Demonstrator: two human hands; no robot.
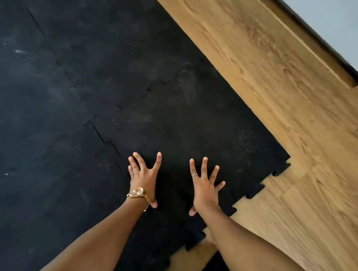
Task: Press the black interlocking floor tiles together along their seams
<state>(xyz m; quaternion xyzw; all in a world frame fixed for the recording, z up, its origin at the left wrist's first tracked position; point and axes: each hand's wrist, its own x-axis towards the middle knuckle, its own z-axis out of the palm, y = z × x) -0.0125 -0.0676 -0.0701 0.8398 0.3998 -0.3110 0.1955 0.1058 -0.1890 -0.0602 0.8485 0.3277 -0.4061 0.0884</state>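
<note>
Your black tiles (91, 83) are matte, rubbery-looking sheets, scuffed with pale dusty streaks, and they cover the floor to the left of the tile you are pressing. That corner tile (196, 126) has puzzle-shaped tabs along its right-hand, near edge, bare and unmated, jutting over the wooden floor (286, 102), which is warm brown with long grain lines. A toothed seam (156, 85) runs diagonally across the far side of the corner tile and looks mostly closed. Another seam (105, 138) on its left side shows a thin dark gap, just beyond your left hand.

Both your arms reach forward, nearly straight, forearms bare. Your left hand (144, 179) lies palm-down on the corner tile near its left seam, fingers fanned wide, thumb pointing back toward you; it carries a ring and a gold wristwatch (137, 193). Your right hand (204, 187) lies flat on the same tile, just beside the left, fingers also spread wide, with a ring on one finger. Neither hand grips anything; both are splayed flat against the rubber surface.
</note>
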